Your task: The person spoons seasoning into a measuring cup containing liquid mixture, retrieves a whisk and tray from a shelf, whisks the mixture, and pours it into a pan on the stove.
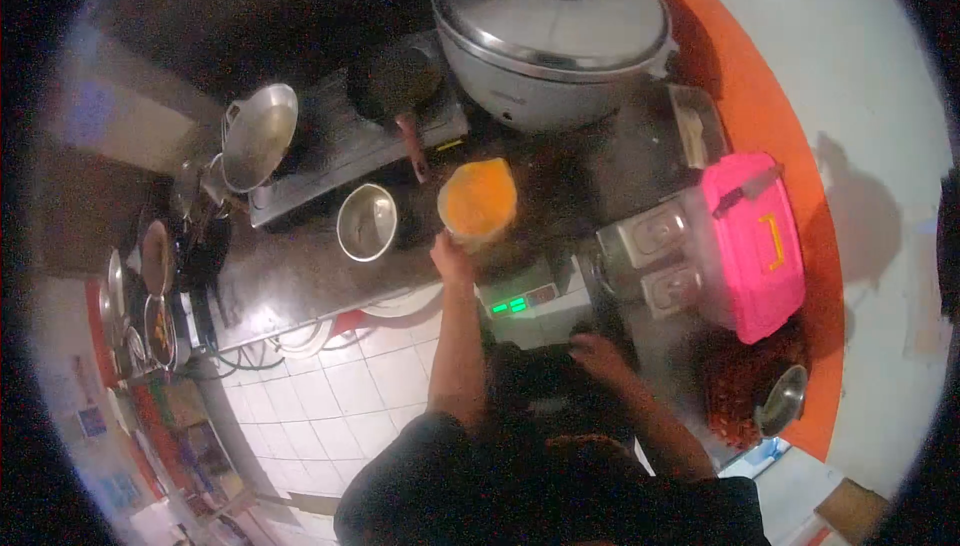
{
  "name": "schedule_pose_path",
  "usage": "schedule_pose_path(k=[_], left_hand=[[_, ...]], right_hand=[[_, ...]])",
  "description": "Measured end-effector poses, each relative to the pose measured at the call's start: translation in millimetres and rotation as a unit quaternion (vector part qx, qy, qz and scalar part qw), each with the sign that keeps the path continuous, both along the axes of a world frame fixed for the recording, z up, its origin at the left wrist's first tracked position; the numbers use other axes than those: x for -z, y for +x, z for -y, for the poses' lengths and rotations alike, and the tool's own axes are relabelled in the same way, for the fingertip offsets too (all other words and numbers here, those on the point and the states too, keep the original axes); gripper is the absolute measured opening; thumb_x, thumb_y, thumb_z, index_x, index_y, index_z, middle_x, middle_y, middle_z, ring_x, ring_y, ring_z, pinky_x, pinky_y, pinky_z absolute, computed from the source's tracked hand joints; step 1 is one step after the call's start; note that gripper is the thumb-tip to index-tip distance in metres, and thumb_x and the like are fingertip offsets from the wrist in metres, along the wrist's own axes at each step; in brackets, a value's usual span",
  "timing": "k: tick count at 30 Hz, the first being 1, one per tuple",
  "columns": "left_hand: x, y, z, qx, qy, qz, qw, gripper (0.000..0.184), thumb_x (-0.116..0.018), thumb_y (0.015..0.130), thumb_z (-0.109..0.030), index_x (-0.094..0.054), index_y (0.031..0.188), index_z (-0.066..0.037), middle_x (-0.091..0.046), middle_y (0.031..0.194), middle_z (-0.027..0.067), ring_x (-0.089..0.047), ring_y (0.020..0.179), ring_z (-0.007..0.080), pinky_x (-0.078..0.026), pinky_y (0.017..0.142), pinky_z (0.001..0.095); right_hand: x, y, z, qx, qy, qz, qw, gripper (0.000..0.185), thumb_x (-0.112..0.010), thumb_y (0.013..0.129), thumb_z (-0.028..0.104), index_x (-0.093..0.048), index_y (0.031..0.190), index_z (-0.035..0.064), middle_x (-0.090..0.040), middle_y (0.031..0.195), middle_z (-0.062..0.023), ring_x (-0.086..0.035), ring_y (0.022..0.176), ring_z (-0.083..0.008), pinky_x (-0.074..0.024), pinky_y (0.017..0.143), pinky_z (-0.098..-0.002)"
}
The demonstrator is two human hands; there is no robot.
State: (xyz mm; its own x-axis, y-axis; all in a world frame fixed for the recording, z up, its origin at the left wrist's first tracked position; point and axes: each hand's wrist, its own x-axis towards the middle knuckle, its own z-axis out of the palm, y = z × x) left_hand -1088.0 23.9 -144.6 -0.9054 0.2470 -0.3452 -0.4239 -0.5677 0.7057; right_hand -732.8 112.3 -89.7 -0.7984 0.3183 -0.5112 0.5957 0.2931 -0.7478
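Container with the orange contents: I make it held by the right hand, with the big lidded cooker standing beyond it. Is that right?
Not quite: the head view shows the left hand holding the container with the orange contents, while the right hand is apart from it. The big lidded cooker does stand beyond it.

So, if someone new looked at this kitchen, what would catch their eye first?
Probably the bright pink lid with its yellow handle, at the right of the picture near the orange wall band. Next would come the orange contents of the jug in the left hand, near the middle. The big lidded metal cooker also stands out at the top.
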Motion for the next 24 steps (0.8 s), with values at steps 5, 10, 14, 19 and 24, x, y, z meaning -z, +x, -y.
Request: schedule_pose_path(k=[5,10,14,19,24], left_hand=[[27,-11,26,0.111,-0.089,-0.034,0.989,0.021,-0.046,0.089,-0.018,-0.059,0.091,-0.001,-0.059,0.087,0.0055,-0.056,0.077,0.0161,-0.046,0.071,0.032],[-52,-25,52,0.222,-0.185,-0.074,0.955,0.014,-0.05,0.089,-0.015,-0.06,0.089,-0.005,-0.059,0.087,0.0025,-0.055,0.081,0.0126,-0.046,0.075,0.0283],[-63,-37,65,0.282,-0.186,-0.095,0.936,0.014,-0.051,0.088,-0.012,-0.061,0.093,-0.002,-0.059,0.098,0.005,-0.055,0.09,0.0139,-0.044,0.081,0.0274],[-59,-43,69,0.36,-0.191,-0.267,0.873,0.026,-0.046,0.089,-0.011,-0.064,0.105,-0.003,-0.054,0.11,0.0093,-0.053,0.101,0.0192,-0.04,0.089,0.0277],[-66,-59,72,0.424,-0.198,-0.325,0.822,0.029,-0.046,0.089,-0.01,-0.062,0.113,-0.006,-0.055,0.113,0.0092,-0.053,0.104,0.0196,-0.039,0.091,0.0272]], right_hand=[[-31,-189,48,0.232,-0.206,-0.115,0.944,0.035,-0.058,0.085,0.019,-0.054,0.115,0.0035,-0.057,0.112,-0.0078,-0.052,0.106,-0.0181,-0.0408,0.09,-0.0301],[-21,-298,82,0.432,-0.399,-0.235,0.774,0.035,-0.06,0.082,0.016,-0.053,0.115,0.0055,-0.057,0.108,-0.0032,-0.052,0.101,-0.0141,-0.043,0.082,-0.0286],[-24,-316,90,0.519,-0.387,-0.244,0.722,0.025,-0.058,0.084,0.016,-0.058,0.106,0.0062,-0.058,0.105,-0.002,-0.053,0.096,-0.0127,-0.0421,0.078,-0.0282],[-33,-312,92,0.397,-0.262,-0.271,0.837,0.026,-0.056,0.081,0.006,-0.056,0.107,0.0037,-0.056,0.104,-0.0038,-0.054,0.096,-0.0147,-0.0425,0.085,-0.0294],[-12,-317,102,0.374,0.101,-0.215,0.897,0.022,-0.054,0.081,0.003,-0.059,0.102,0.003,-0.06,0.102,-0.0102,-0.057,0.094,-0.0198,-0.0445,0.082,-0.0309]])
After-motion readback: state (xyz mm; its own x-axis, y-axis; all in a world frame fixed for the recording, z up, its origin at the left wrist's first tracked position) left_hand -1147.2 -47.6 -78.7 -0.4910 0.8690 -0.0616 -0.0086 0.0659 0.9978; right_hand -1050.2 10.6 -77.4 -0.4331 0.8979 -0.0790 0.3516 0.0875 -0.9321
